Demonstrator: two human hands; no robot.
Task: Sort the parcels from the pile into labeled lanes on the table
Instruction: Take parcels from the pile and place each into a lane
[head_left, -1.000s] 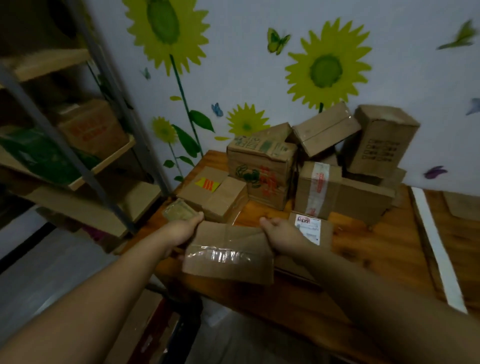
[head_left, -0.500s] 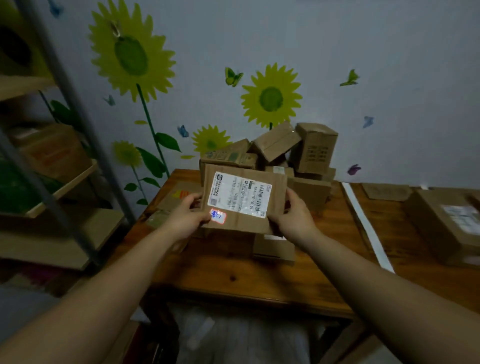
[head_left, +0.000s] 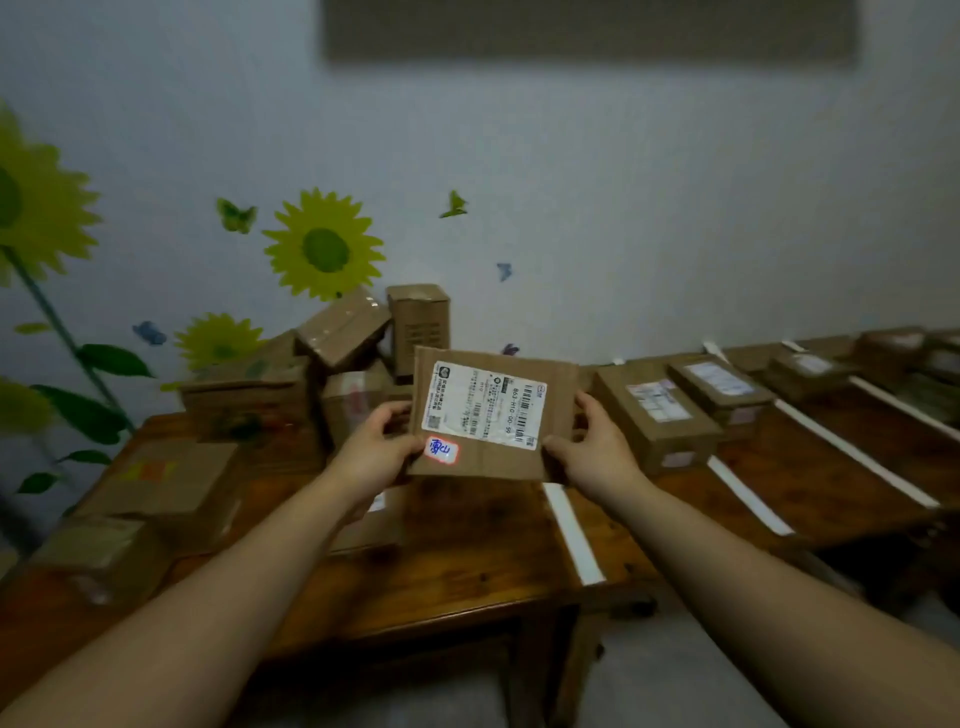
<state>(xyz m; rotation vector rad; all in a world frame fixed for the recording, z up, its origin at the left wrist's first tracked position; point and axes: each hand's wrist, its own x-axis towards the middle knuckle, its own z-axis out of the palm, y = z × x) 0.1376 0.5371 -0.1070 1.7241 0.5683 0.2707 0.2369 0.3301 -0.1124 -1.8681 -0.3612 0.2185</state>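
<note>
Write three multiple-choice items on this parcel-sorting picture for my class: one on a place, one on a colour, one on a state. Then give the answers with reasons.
1. Where is the unsorted pile of cardboard boxes?
A. On the table's far left, against the wall
B. On the floor
C. On a chair

2. What colour is the writing on the small sticker?
A. Green
B. Blue
C. Black

3. How is the flat parcel held?
A. Lying on the table
B. In the left hand only
C. Lifted, gripped by both hands

Answers:
1 A, the boxes are heaped below the sunflower decal.
2 B, blue marks on a white, red-edged sticker.
3 C, the left hand and right hand grip opposite edges above the wooden table.
</note>
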